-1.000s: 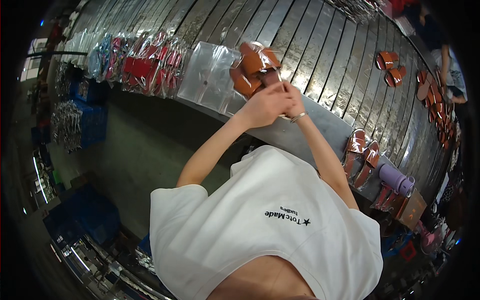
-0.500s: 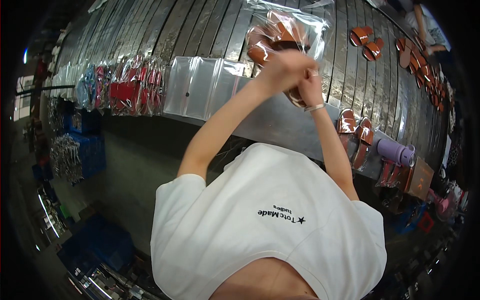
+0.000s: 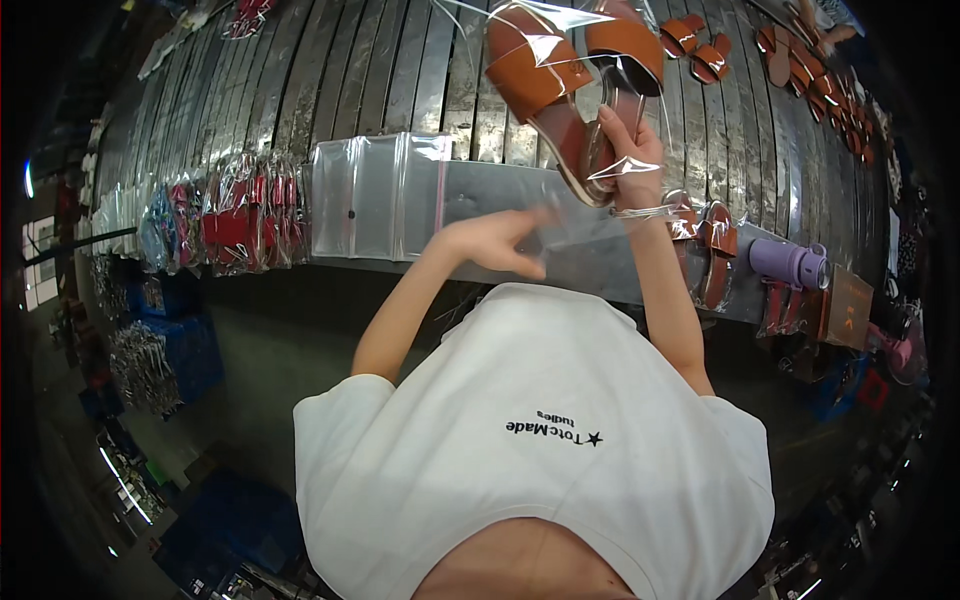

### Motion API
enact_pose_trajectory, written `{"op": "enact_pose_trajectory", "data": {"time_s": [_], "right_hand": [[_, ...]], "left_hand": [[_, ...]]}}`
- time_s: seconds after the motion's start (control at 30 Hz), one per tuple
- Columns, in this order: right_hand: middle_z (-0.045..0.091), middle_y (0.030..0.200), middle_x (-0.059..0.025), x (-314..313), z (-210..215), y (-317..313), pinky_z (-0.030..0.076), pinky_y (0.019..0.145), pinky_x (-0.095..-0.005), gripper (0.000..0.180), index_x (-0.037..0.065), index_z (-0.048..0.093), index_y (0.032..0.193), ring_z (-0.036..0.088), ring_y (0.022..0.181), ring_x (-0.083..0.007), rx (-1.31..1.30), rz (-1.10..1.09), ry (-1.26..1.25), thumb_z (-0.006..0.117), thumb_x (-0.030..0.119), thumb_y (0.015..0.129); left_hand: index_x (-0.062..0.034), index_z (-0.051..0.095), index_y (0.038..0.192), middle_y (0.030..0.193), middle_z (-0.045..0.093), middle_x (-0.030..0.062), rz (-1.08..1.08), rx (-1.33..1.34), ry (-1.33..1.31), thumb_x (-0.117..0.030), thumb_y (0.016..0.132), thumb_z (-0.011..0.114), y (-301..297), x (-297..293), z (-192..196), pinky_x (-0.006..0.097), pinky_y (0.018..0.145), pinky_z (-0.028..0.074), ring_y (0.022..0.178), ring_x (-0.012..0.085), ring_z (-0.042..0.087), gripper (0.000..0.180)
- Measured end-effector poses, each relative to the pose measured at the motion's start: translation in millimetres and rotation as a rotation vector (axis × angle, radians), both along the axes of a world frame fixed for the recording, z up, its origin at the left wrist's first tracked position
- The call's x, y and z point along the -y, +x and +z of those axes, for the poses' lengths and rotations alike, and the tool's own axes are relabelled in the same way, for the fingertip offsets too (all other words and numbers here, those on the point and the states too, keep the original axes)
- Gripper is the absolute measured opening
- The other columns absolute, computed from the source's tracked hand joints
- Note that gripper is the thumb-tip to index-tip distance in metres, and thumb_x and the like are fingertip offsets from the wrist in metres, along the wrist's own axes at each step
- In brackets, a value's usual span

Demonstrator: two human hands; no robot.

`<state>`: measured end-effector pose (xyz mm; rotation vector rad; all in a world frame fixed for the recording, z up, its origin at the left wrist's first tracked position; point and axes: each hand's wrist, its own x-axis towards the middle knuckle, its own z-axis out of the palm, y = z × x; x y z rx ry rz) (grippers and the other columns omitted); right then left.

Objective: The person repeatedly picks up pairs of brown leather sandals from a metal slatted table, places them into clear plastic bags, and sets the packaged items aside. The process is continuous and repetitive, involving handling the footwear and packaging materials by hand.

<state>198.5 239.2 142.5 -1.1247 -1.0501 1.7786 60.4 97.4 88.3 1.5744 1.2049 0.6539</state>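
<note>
Gripped at the heel end by my right hand (image 3: 636, 158), a pair of brown slide sandals (image 3: 540, 75) stands tilted up over the bench, toes pointing away from me. Glossy clear plastic (image 3: 575, 18) wraps over their straps, and its loose part trails by my right wrist. My left hand (image 3: 490, 243) is apart from the sandals, nearer my shirt. Its thumb and fingers are spread with nothing seen between them, the fingertips blurred beside the faint film. To its left lies a stack of flat clear plastic bags (image 3: 375, 200) on the bench edge.
Bagged red sandals (image 3: 240, 228) stand in a row at the left. At right are another brown pair (image 3: 718, 240), a purple tumbler (image 3: 788, 263) and a brown box (image 3: 847, 307). More brown sandals (image 3: 815, 75) lie on the slatted conveyor (image 3: 390, 70), near another person's arm.
My left hand has come away from the sandals, down toward me, and its fingers have spread. My right hand has raised the sandals, which now appear larger.
</note>
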Motion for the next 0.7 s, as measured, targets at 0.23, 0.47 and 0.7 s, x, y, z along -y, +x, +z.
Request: {"op": "enact_pose_trajectory", "data": {"time_s": [0.23, 0.47, 0.7], "right_hand": [[0.061, 0.098, -0.0084, 28.1, -139.6, 26.6, 0.049, 0.069, -0.0261, 0.038, 0.001, 0.052, 0.106, 0.060, 0.082, -0.0144, 0.425, 0.208, 0.022, 0.071, 0.014, 0.075], [0.038, 0.131, -0.0234, 55.9, -186.9, 41.1, 0.035, 0.100, -0.0411, 0.081, 0.004, 0.037, 0.127, 0.038, 0.122, -0.0378, 0.715, 0.308, 0.434, 0.076, 0.009, 0.057], [0.046, 0.128, -0.0077, 84.0, -161.9, 20.1, 0.036, 0.091, -0.0523, 0.021, 0.012, 0.065, 0.089, 0.039, 0.119, -0.0336, 1.277, 0.424, 1.093, 0.069, 0.016, 0.068]], "left_hand": [[-0.0042, 0.051, 0.109, 0.096, 0.061, 0.0078, 0.709, 0.994, -0.434, 0.008, 0.072, 0.066, 36.4, 21.5, -78.7, 0.028, 0.070, 0.049, 0.084, 0.0167, 0.060, 0.041], [0.0024, 0.055, 0.097, 0.082, 0.062, 0.0098, 1.002, 0.689, -0.525, 0.002, 0.081, 0.057, 55.3, 23.3, -124.8, 0.029, 0.062, 0.055, 0.070, 0.0187, 0.063, 0.016], [0.0080, 0.057, 0.095, 0.086, 0.065, 0.0186, 1.061, 0.629, -0.631, -0.013, 0.091, 0.046, 23.7, 61.4, -140.5, 0.033, 0.063, 0.057, 0.074, 0.0243, 0.066, 0.024]]}}
